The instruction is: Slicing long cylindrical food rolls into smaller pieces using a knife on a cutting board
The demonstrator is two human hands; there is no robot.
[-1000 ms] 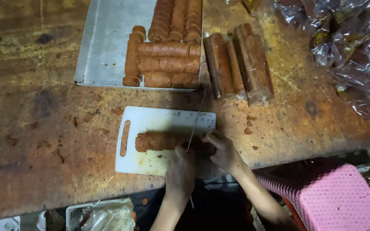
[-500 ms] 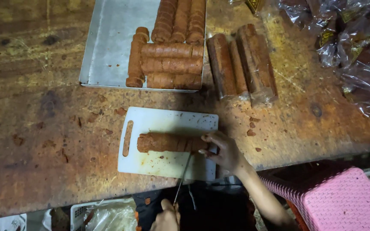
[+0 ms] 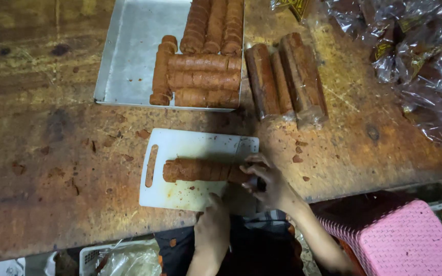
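Observation:
A long brown roll [image 3: 200,170], scored into slices, lies across a white cutting board [image 3: 190,145] at the table's near edge. My right hand [image 3: 268,180] curls its fingers around the roll's right end, with a small dark thing under the palm. At the board's front edge, just below the roll, my left hand [image 3: 213,225] rests with its fingers curled. What it grips, if anything, is hidden.
A metal tray [image 3: 129,56] behind the board holds several brown rolls [image 3: 203,76]. Wrapped rolls [image 3: 285,76] lie right of it. Clear plastic bags [image 3: 415,61] pile at the far right. A pink basket [image 3: 410,240] sits below the table's edge.
My left hand, holding a thin string or blade, pulled back toward me, then returned to the board's front edge. The thin line no longer shows. My right hand stayed on the roll's end.

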